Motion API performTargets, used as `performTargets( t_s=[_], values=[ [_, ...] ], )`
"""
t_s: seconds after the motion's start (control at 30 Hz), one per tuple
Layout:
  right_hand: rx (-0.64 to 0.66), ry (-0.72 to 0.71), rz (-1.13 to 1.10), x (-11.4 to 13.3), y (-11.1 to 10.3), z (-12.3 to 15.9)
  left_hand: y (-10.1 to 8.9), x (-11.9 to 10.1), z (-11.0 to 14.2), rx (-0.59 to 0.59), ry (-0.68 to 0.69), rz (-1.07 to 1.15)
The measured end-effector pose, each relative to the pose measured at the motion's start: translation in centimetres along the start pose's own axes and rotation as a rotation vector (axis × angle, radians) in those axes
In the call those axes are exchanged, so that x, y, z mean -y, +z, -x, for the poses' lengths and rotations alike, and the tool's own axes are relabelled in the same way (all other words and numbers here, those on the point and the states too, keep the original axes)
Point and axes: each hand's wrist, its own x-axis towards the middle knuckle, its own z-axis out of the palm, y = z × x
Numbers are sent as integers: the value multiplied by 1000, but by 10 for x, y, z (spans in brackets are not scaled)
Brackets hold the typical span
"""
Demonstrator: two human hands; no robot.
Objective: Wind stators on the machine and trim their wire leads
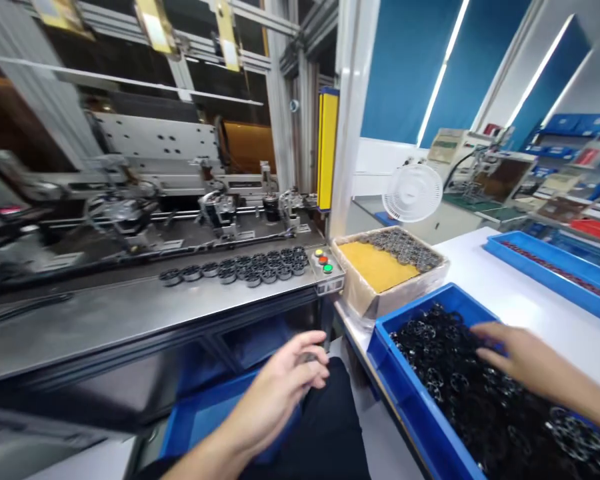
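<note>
- Left hand (pixel 293 377): fingers half curled before the bench's (pixel 110 320) front edge; whether gripping cannot be told
- Right hand (pixel 513 350): fingers parted above black wheels (pixel 455 383) in blue bin (pixel 399 393), table's (pixel 515 287) left edge
- Bench, right end: rings (pixel 245 268), button box (pixel 328 269)
- Carton (pixel 409 290): between button box and bin, fan (pixel 413 193) behind

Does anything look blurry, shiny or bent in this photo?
In the head view, the right hand is smeared, softer than the left hand; there too, a bright strip glares between the blue blinds; head view again: the metal benchtop has a pale sheen, and the blinds slant, perhaps from wide-lens distortion.
</note>
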Motion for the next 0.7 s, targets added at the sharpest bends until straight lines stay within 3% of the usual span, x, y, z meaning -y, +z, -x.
performTargets(
  t_s=[0.07,0.13,0.27,0.43,0.6,0.7],
  values=[
    [64,30,-14,-11,33,5,32,30,-22,79,-78,94],
    [55,57,-26,-20,66,6,52,56,-29,163,3,74],
    [30,21,-104,-35,104,4,62,78,-21,277,224,-54],
    [-9,-14,-165,-47,111,1,57,72,-18,206,329,-210],
    [-81,14,-132,-54,102,-6,48,67,-16,204,67,48],
    [-209,25,-115,-36,82,-13,44,64,-14,235,-2,141]
  ],
)
